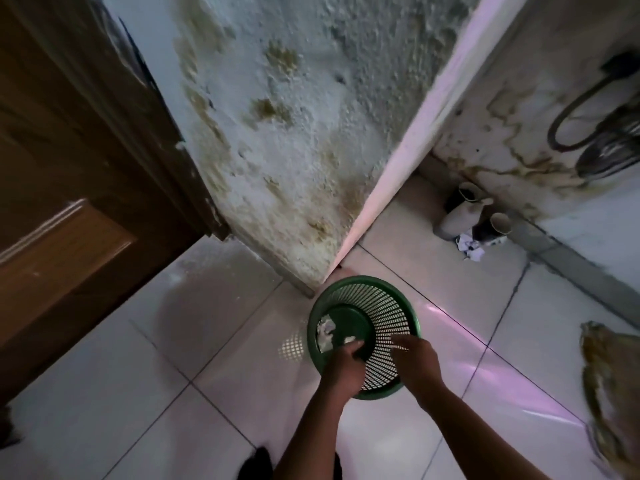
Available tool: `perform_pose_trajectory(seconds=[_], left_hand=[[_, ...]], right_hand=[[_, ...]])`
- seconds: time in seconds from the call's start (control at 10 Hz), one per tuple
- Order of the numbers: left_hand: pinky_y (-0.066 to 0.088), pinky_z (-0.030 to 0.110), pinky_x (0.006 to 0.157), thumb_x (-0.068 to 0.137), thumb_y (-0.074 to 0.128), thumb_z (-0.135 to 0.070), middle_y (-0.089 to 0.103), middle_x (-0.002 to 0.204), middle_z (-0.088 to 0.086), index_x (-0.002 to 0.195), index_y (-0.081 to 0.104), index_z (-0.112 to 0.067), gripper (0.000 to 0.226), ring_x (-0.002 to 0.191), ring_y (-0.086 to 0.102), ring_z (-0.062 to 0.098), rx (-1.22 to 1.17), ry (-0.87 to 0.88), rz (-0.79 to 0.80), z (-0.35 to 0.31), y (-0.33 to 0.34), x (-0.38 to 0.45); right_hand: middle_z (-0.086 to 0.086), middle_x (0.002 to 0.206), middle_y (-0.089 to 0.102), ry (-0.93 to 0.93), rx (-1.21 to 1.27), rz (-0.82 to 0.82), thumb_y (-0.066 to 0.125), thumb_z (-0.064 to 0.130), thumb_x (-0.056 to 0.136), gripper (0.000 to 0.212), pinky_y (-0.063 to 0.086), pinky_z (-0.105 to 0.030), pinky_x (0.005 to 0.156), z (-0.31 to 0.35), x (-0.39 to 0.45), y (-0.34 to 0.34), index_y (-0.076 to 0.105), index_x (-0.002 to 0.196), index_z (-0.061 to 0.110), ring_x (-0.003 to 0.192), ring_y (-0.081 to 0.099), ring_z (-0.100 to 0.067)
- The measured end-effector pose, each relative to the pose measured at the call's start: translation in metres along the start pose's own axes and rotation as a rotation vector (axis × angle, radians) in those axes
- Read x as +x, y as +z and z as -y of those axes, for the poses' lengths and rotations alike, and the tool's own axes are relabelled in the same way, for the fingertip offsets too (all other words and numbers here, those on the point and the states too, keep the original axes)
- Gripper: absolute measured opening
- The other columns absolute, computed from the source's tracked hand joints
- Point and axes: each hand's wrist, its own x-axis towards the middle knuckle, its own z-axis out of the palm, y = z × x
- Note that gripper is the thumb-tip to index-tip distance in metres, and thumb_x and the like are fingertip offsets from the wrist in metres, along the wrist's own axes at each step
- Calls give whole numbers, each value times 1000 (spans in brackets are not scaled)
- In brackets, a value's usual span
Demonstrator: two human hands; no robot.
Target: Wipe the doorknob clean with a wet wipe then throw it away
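Hands [377, 362] over green basket [391, 289] rim

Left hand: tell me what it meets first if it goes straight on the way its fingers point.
Probably the dark green floor of the green waste basket. The left hand reaches into it, fingers pinching a small white wipe; crumpled paper lies just left of that line. Depth is uncertain.

A green lattice-walled bin [363, 336] holds whitish scraps [327, 332], perhaps wipes, beside a yellow-stained white wall [284, 140] and brown door [69, 202].
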Motion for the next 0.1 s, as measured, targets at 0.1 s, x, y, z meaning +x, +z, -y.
perform_pose_trajectory(seconds=[0.1], left_hand=[[38, 27, 101, 91, 37, -2, 47, 141, 5, 132, 50, -18, 45, 125, 46, 22, 46, -15, -49, 1, -12, -16]], right_hand=[[-19, 122, 59, -11, -6, 38, 49, -2, 86, 31, 48, -39, 87, 8, -14, -4, 62, 113, 3, 106, 55, -34]])
